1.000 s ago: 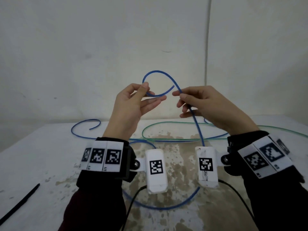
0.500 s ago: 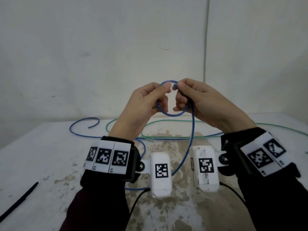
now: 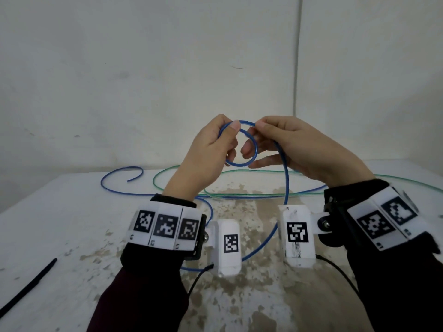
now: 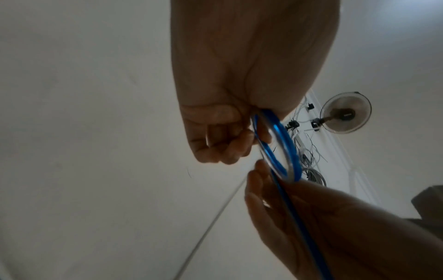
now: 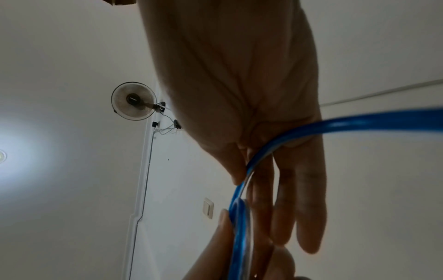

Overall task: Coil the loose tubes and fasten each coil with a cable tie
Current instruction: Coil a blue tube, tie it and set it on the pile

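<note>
Since prior frame, blue tube loop tightened into a small coil held above table. Left hand pinches coil top; right hand pinches it alongside. Green tube on table.

Left hand: raised at chest height, thumb and forefinger pinching the blue tube at the top of its small loop, other fingers curled. Right hand: raised just beside it, thumb and forefinger pinching the same loop, remaining fingers extended beneath.
</note>
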A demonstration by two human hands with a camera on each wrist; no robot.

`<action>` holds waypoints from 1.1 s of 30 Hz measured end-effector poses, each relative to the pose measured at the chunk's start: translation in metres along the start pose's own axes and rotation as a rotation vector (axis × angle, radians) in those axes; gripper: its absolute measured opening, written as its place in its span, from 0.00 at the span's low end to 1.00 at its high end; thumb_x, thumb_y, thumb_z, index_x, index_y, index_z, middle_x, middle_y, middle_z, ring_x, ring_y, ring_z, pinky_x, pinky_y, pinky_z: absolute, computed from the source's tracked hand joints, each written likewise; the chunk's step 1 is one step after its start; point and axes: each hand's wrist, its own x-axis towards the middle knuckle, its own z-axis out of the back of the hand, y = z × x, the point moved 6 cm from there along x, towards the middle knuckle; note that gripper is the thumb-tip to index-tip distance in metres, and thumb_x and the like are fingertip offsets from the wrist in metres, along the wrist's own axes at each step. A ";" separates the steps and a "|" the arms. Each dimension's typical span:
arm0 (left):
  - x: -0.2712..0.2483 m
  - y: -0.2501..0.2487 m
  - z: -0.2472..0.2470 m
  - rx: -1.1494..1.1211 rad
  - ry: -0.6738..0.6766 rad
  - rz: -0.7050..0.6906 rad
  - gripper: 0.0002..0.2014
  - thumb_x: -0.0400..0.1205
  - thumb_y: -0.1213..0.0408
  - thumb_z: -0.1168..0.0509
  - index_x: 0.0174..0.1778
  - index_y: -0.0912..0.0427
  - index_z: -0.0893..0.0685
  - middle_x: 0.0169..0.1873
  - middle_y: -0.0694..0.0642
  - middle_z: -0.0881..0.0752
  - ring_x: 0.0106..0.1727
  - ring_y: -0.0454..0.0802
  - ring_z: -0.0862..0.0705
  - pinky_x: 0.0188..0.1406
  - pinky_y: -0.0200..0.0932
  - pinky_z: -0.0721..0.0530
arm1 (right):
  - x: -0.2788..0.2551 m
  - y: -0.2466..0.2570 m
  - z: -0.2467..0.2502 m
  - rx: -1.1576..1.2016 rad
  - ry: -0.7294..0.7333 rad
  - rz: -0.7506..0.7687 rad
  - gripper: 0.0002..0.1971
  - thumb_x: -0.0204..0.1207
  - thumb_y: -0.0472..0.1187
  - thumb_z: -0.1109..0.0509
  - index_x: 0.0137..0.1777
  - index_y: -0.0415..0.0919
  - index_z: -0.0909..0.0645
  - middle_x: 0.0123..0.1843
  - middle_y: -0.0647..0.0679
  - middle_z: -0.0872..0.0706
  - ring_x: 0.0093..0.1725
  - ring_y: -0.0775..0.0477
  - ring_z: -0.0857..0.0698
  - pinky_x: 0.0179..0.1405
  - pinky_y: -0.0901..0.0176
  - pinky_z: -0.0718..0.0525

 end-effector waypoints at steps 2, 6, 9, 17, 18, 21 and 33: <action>0.000 0.002 0.002 0.032 -0.026 -0.026 0.14 0.88 0.65 0.46 0.35 0.59 0.32 0.25 0.51 0.31 0.29 0.50 0.30 0.28 0.34 0.27 | 0.000 -0.001 -0.001 0.019 0.018 -0.024 0.16 0.88 0.41 0.47 0.53 0.31 0.20 0.41 0.40 0.10 0.43 0.48 0.11 0.44 0.52 0.10; 0.000 0.003 0.005 0.128 -0.029 -0.071 0.16 0.88 0.62 0.45 0.33 0.57 0.33 0.22 0.44 0.29 0.29 0.50 0.29 0.31 0.40 0.29 | -0.001 0.000 0.009 0.035 -0.043 -0.032 0.16 0.87 0.40 0.45 0.51 0.31 0.19 0.42 0.40 0.09 0.44 0.48 0.10 0.41 0.54 0.10; 0.000 0.002 0.009 0.141 -0.022 -0.085 0.17 0.89 0.62 0.47 0.32 0.56 0.35 0.22 0.44 0.31 0.28 0.47 0.30 0.32 0.39 0.29 | -0.002 0.001 0.020 -0.002 -0.107 -0.038 0.15 0.87 0.39 0.44 0.48 0.33 0.17 0.33 0.45 0.12 0.32 0.52 0.15 0.33 0.61 0.13; -0.004 -0.012 0.010 0.186 -0.242 -0.215 0.16 0.86 0.57 0.50 0.32 0.54 0.36 0.25 0.49 0.34 0.28 0.48 0.35 0.28 0.53 0.30 | 0.002 -0.008 -0.010 0.058 0.054 -0.114 0.22 0.86 0.50 0.45 0.54 0.35 0.15 0.28 0.50 0.35 0.25 0.54 0.42 0.19 0.67 0.45; -0.006 -0.014 0.012 0.202 -0.282 -0.235 0.16 0.87 0.57 0.51 0.32 0.54 0.36 0.25 0.50 0.35 0.28 0.48 0.35 0.28 0.53 0.30 | 0.002 -0.008 -0.014 0.089 0.066 -0.115 0.21 0.86 0.49 0.44 0.54 0.35 0.15 0.30 0.50 0.31 0.26 0.55 0.38 0.19 0.67 0.43; -0.008 -0.018 0.013 0.243 -0.349 -0.274 0.15 0.88 0.58 0.51 0.34 0.54 0.36 0.25 0.51 0.33 0.28 0.54 0.34 0.30 0.55 0.30 | 0.004 -0.007 -0.018 0.164 0.051 -0.096 0.18 0.85 0.48 0.43 0.41 0.41 0.17 0.36 0.50 0.22 0.32 0.54 0.24 0.22 0.68 0.30; -0.002 -0.007 -0.012 0.101 0.109 0.034 0.16 0.88 0.59 0.47 0.40 0.63 0.23 0.31 0.52 0.24 0.37 0.47 0.22 0.41 0.45 0.22 | 0.007 -0.004 -0.002 0.224 -0.053 -0.031 0.21 0.87 0.46 0.46 0.31 0.40 0.31 0.24 0.51 0.36 0.26 0.52 0.31 0.34 0.66 0.24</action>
